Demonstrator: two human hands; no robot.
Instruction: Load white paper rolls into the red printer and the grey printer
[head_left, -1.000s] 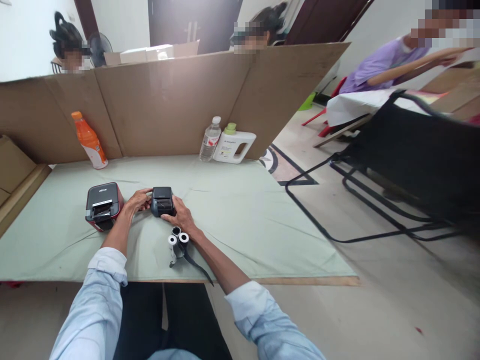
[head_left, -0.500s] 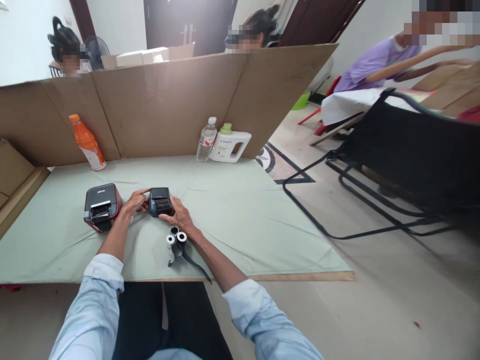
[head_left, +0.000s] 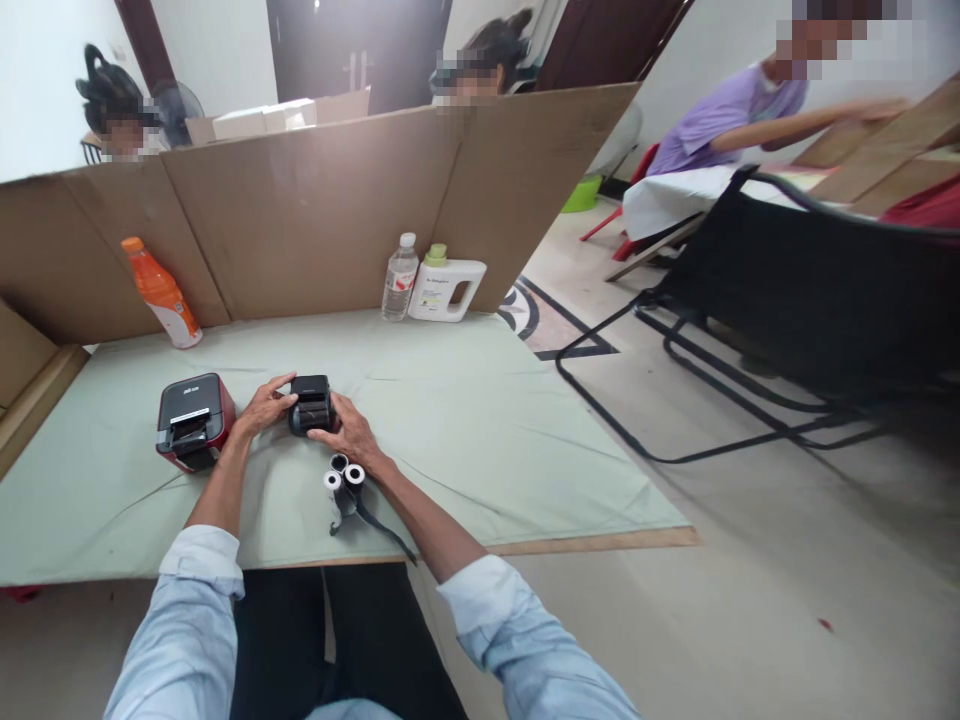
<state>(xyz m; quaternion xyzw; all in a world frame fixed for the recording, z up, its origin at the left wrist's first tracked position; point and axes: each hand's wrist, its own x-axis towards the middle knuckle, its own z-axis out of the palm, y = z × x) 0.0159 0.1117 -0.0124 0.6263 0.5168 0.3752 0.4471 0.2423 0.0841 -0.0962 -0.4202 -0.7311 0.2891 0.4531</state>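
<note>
A small black portable label printer [head_left: 310, 404] is gripped from both sides above or on the pale green cloth. My left hand [head_left: 267, 404] holds its left side, with the thumb and fingers at the edge. On the opposite side, my right hand [head_left: 351, 432] wraps round the right edge and lower corner. Left of my left forearm sits a larger red and black label printer [head_left: 195, 420]. Close below my right hand stand several small rolls [head_left: 345, 480] with white cores, a dark strip trailing from them toward the table's front edge.
A cardboard panel [head_left: 300, 220] walls off the back of the table [head_left: 480, 430]. Against it stand an orange bottle [head_left: 161, 295], a clear water bottle [head_left: 400, 280] and a white jug [head_left: 448, 290]. A black folding chair [head_left: 795, 300] is at right; other people sit beyond.
The view has shifted slightly, so the table's things sit a little further left. My left thumb has moved onto the small printer's left edge; both hands stay on it.
</note>
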